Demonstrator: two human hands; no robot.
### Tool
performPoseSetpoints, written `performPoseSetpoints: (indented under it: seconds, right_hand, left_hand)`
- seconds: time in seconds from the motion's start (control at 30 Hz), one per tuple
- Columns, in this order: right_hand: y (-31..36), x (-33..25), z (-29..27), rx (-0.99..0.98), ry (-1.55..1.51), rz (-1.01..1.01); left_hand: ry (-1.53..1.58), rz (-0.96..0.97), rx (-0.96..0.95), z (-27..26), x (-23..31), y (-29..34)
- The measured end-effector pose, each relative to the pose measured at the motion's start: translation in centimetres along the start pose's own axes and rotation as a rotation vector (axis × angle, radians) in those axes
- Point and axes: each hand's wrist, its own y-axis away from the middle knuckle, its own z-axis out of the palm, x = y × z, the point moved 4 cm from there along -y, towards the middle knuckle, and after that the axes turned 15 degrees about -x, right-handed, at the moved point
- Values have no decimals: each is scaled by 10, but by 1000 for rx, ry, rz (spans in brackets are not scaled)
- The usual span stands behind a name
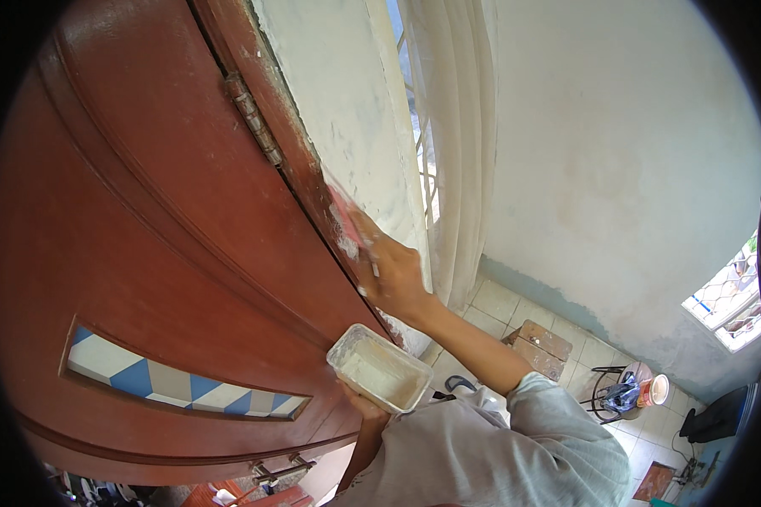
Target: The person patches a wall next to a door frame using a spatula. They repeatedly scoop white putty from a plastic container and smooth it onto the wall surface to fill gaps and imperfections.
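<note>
My right hand (393, 275) is closed on a pinkish-red flat spreader (343, 213), blurred at its edge, and presses it against the brown door frame (294, 152) below a metal hinge (254, 118). White paste shows on the frame beside the blade and on my fingers. Lower down, my left hand (364, 403) grips a clear rectangular plastic tub (407, 400) from beneath; its fingers are partly hidden by it. Off-white paste (370, 372) coats the inside of the tub. The reddish-brown door (169, 220) stands just left of both hands.
A patterned panel (186, 384) and a metal handle (279, 469) are on the door. Right of the frame hangs a pale curtain (452, 127) by a barred window. A low wooden stool (539, 348) and a round stool (621, 393) bearing a cup (654, 390) stand on the tiles.
</note>
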Motion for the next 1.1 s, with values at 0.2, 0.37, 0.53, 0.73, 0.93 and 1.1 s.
performPoseSetpoints:
  seconds: [0.2,0.37,0.53,0.73,0.93,1.1]
  right_hand:
    - [-25,56,-58,190,-52,7]
    - [-116,69,-92,93,-18,-159]
    - [-103,81,-55,-147,155,-340]
    - [59,112,2,-358,80,-256]
    - [171,124,6,-549,7,-24]
    - [190,137,-13,-266,-130,340]
  left_hand:
    - [-17,-1,-135,44,6,-5]
    - [12,12,-133,43,5,-12]
    - [19,32,-129,43,5,-11]
    - [24,63,-181,60,4,-6]
    - [99,125,-79,7,-6,-6]
    - [-20,83,94,-35,-8,9]
